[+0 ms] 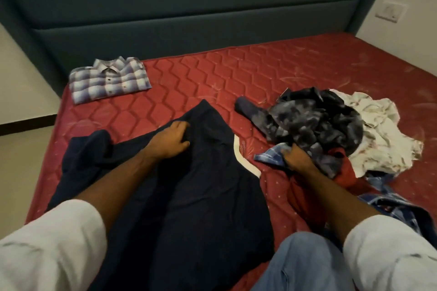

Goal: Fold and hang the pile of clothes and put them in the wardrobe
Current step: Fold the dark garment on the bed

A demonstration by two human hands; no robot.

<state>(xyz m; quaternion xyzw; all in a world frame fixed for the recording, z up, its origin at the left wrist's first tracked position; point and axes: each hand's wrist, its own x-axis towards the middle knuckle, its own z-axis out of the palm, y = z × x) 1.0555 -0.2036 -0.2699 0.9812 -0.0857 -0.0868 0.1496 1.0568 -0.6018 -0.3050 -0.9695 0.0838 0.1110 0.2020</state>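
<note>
Navy garment (189, 196) lies under the flat left hand (171, 140); right hand (296, 160) grabs the pile (319, 130). One checked shirt (110, 79) is folded; most remain.

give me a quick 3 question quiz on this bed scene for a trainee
1. True or false: the checked shirt near the headboard is already folded.
2. Which hand has a grip on the pile of clothes? A) left hand B) right hand C) neither
3. Fill in: the left hand rests on the spread-out dark ____ garment.

Key
1. True. It lies flat and squared on the red mattress.
2. B. The right hand grasps a blue checked cloth at the pile's near edge.
3. Navy.
</note>
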